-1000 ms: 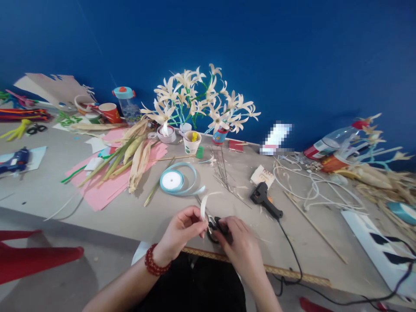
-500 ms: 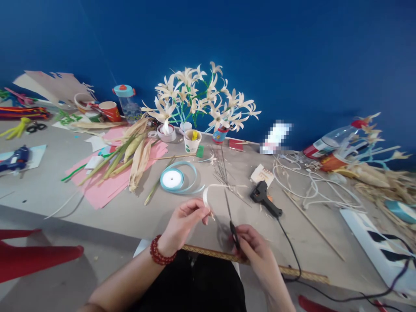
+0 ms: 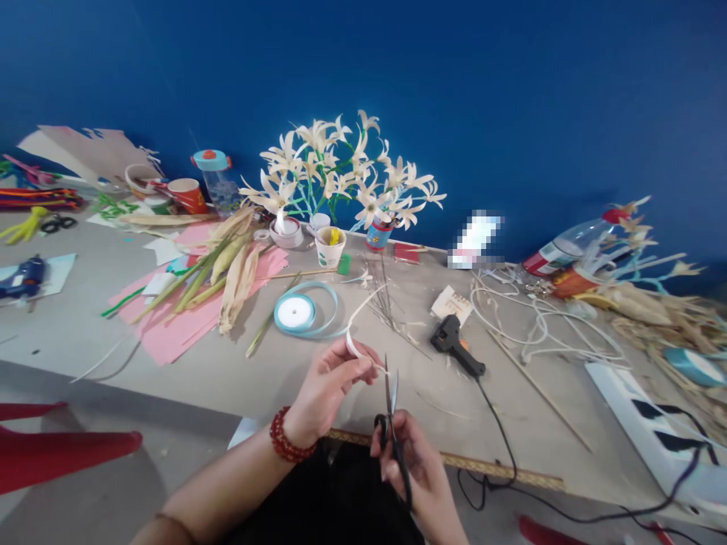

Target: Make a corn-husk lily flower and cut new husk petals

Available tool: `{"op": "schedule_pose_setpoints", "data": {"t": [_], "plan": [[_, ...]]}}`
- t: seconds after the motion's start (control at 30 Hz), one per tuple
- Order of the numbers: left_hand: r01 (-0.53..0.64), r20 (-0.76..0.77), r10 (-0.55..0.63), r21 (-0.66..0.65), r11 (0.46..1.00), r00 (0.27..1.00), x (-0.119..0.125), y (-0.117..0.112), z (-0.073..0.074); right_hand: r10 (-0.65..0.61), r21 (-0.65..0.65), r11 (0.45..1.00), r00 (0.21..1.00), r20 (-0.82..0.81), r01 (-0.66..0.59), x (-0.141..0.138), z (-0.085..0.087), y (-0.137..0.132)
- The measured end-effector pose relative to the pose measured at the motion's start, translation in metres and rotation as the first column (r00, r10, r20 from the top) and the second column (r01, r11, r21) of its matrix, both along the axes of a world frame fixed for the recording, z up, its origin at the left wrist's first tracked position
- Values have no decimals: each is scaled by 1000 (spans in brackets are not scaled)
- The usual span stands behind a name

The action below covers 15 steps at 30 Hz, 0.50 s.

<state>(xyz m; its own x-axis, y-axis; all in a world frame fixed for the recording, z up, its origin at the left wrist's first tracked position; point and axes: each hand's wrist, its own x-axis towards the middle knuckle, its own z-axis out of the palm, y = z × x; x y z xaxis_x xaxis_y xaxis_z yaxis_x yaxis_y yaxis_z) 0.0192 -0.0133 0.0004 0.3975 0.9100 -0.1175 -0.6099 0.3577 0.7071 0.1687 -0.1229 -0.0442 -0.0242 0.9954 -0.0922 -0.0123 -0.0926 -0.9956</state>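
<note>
Between the thumb and fingers of my left hand [image 3: 335,386] is a thin, pale, curved strip [image 3: 353,322], which looks like corn husk. One end rises in an arc above the hand, and a short end sticks out to the right of my fingertips. My right hand [image 3: 412,458] grips black-handled scissors [image 3: 391,424], blades apart and pointing away from me. The blade tips are close to the strip's short end; I cannot tell whether they touch it. A roll of light blue ribbon [image 3: 295,312] lies beyond my left hand.
A black glue gun [image 3: 457,344] lies to the right, its cord running off the table's front edge. Behind stand pale husk flowers [image 3: 341,163] in cups. Dried husks [image 3: 230,276] lie on pink paper at left. A white power strip [image 3: 636,424] is at far right, near coiled white cord [image 3: 539,322].
The scissors have opened and swung upright, moving left toward the strip's end. The strip has turned in my left hand, its long end now rising more steeply. The view has shifted slightly.
</note>
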Motion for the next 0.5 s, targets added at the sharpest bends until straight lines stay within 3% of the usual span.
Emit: {"op": "schedule_pose_setpoints", "data": {"t": [0.23, 0.5], "plan": [[-40, -72, 39, -15, 999, 997, 10, -7, -5, -62, 43, 997, 993, 104, 57, -10, -11, 11], [-57, 40, 62, -101, 993, 997, 18, -6, -4, -87, -21, 996, 996, -31, 86, -12, -13, 9]]}}
